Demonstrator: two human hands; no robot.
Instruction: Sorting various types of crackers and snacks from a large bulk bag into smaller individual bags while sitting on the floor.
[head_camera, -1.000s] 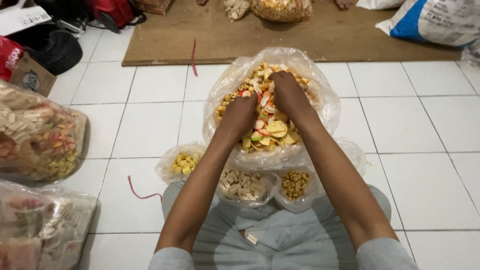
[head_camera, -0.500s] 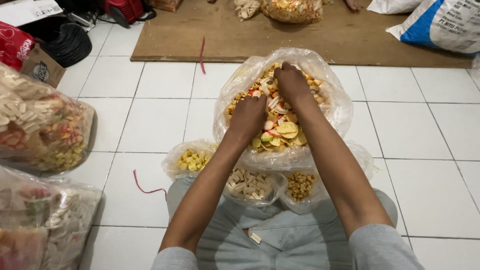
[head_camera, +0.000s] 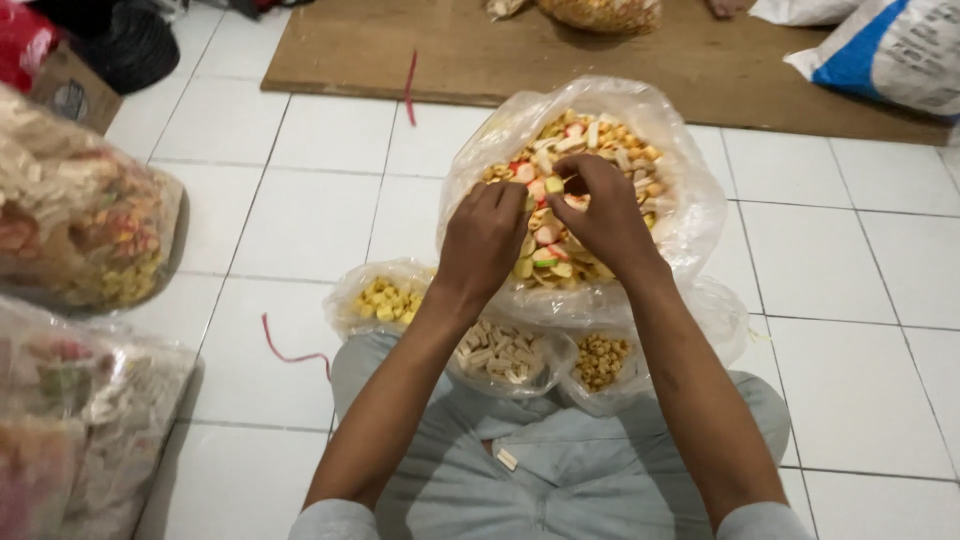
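Roughly, left to right. Two large clear plastic bags of mixed coloured crackers sit at the far left, one upper and one lower, both well apart from the hands. A thin red string lies on the white tiled floor.

A small clear bag of yellow cube-shaped snacks rests against the person's knee. The left hand is knuckles up, with its fingers curled down into the mix. I can't tell whether it's holding any pieces, since the fingertips are buried.

Under the wrists is a small clear bag of pale stick-shaped snacks. Just behind it, between the knees and the board, is the big clear plastic bag of mixed orange, yellow, red and white crackers.

The right hand is also in the mix, its fingers drawn into a narrow pinch near a yellow-green piece. What's inside the pinch is hidden.

Further right are a small clear bag of round brown snacks, a flat brown wooden board on the floor, and a white and blue woven sack in the far corner.

Step in hand, my read: both hands are working through the top layer of the big bag, picking or stirring. A clean lift would need a closed pinch on the pieces and the wrists clearing the loose plastic rim.

Orientation: the big bag's mouth opens upward and is rolled wide. The bag is slumped, and its long axis runs near to far, away from the person.
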